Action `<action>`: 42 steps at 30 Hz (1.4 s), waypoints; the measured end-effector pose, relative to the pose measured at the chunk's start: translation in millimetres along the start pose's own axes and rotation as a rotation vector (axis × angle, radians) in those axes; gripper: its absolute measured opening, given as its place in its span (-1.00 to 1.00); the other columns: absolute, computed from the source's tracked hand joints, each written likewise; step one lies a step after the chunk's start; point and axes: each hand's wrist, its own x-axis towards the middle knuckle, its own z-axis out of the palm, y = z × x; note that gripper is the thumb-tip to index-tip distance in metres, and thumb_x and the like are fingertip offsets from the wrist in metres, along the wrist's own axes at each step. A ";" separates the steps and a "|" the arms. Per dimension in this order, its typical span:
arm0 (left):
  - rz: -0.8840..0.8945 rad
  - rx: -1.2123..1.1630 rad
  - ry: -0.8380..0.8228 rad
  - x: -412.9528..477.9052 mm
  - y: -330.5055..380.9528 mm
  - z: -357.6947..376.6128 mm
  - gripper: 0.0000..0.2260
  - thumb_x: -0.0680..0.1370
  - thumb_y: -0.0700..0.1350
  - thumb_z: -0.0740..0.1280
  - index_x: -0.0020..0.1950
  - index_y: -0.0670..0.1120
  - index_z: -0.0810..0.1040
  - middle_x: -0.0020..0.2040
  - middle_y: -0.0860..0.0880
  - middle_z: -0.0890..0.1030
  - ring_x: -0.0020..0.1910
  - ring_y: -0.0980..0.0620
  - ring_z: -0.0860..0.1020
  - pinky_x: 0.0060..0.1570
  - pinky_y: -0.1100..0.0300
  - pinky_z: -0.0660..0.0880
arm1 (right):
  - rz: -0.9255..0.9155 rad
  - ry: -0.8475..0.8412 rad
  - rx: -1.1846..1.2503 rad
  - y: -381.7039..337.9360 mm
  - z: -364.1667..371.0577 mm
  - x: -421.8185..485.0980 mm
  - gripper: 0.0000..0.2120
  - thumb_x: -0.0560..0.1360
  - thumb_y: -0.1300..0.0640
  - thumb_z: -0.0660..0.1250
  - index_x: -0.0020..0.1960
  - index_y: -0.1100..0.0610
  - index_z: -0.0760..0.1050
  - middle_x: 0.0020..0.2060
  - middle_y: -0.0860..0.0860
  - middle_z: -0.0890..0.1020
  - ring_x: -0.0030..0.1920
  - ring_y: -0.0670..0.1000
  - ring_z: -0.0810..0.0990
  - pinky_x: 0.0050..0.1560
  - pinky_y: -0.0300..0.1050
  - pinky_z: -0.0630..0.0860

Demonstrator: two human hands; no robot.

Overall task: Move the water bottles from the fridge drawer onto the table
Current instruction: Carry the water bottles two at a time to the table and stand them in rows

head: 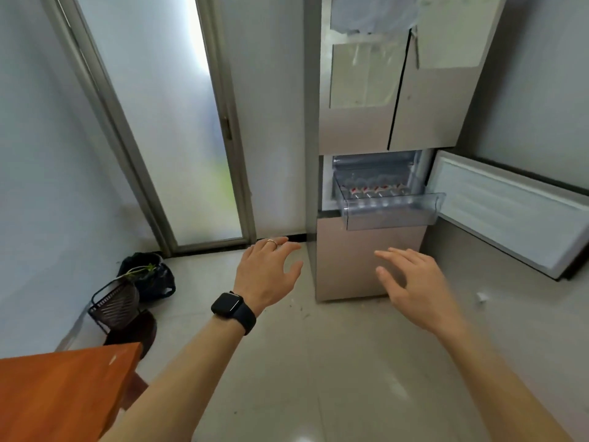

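A clear plastic fridge drawer (390, 215) is pulled out of the tall fridge (366, 122), in the upper right of the view. Several water bottles (373, 189) with red-and-white labels lie side by side inside it. Both my arms are stretched forward, below and short of the drawer. My left hand (267, 272), with a ring and a black watch on the wrist, is open with fingers spread. Just as open and holding nothing is my right hand (414, 282). A corner of the orange wooden table (63, 393) shows at the lower left.
The fridge's compartment door (510, 212) stands swung open to the right. A frosted glass door (178, 122) is at the left. Against the left wall on the tiled floor sit a black wire basket (114, 304) and a dark bag (149, 275) with greens.
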 end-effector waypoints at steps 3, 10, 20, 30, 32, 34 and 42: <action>0.046 -0.005 -0.003 61.5 13.7 20.4 -0.61 0.63 0.16 0.20 0.46 0.20 0.41 0.44 0.08 0.45 0.44 0.01 0.35 0.47 -0.02 0.27 | 0.020 0.021 -0.019 34.0 -3.2 45.7 -0.60 0.60 -0.14 0.21 0.42 -0.14 0.43 0.41 -0.10 0.47 0.47 0.05 0.29 0.49 0.01 0.20; 0.122 -0.105 -0.031 225.1 43.3 84.8 -0.62 0.63 0.16 0.20 0.46 0.18 0.41 0.44 0.05 0.45 0.43 0.00 0.37 0.44 -0.02 0.31 | 0.100 0.011 -0.030 108.6 -0.2 172.3 -0.59 0.60 -0.18 0.18 0.43 -0.16 0.42 0.41 -0.14 0.46 0.48 0.01 0.29 0.50 0.01 0.22; 0.236 -0.162 -0.157 418.5 91.6 170.3 -0.60 0.63 0.17 0.19 0.47 0.16 0.40 0.45 0.05 0.44 0.43 -0.01 0.37 0.40 -0.03 0.36 | 0.235 -0.006 -0.033 204.0 -4.0 319.9 -0.55 0.60 -0.21 0.14 0.45 -0.15 0.39 0.43 -0.17 0.43 0.49 -0.03 0.27 0.50 0.01 0.22; 0.178 -0.216 -0.346 549.1 151.9 293.2 -0.59 0.61 0.13 0.22 0.46 0.13 0.41 0.43 0.04 0.44 0.38 -0.04 0.42 0.32 -0.01 0.42 | 0.303 -0.154 0.036 338.0 28.5 446.9 -0.56 0.61 -0.17 0.19 0.46 -0.11 0.37 0.42 -0.13 0.43 0.45 -0.01 0.33 0.46 0.01 0.30; 0.116 -0.245 -0.396 579.0 166.8 319.1 -0.59 0.62 0.11 0.22 0.48 0.12 0.39 0.44 0.02 0.43 0.37 -0.05 0.42 0.29 0.04 0.43 | 0.284 -0.197 0.047 372.4 40.4 482.9 -0.57 0.61 -0.14 0.21 0.45 -0.09 0.40 0.39 -0.10 0.47 0.39 0.00 0.40 0.40 -0.02 0.36; 0.047 -0.286 -0.468 605.8 181.2 344.8 -0.58 0.62 0.08 0.24 0.49 0.11 0.38 0.45 -0.01 0.41 0.39 -0.06 0.40 0.31 0.04 0.42 | 0.284 -0.246 0.079 404.5 54.4 517.0 -0.59 0.60 -0.10 0.24 0.42 -0.03 0.44 0.34 -0.06 0.52 0.32 0.01 0.47 0.33 -0.06 0.41; -0.397 -0.626 -0.712 688.5 231.9 440.7 -0.62 0.61 -0.02 0.29 0.42 -0.06 0.44 0.36 -0.06 0.53 0.29 -0.09 0.51 0.21 0.17 0.43 | 0.425 -0.575 0.252 494.0 125.3 630.3 -0.50 0.50 -0.18 0.19 0.35 0.03 0.40 0.21 0.01 0.59 0.14 0.07 0.59 0.10 0.00 0.53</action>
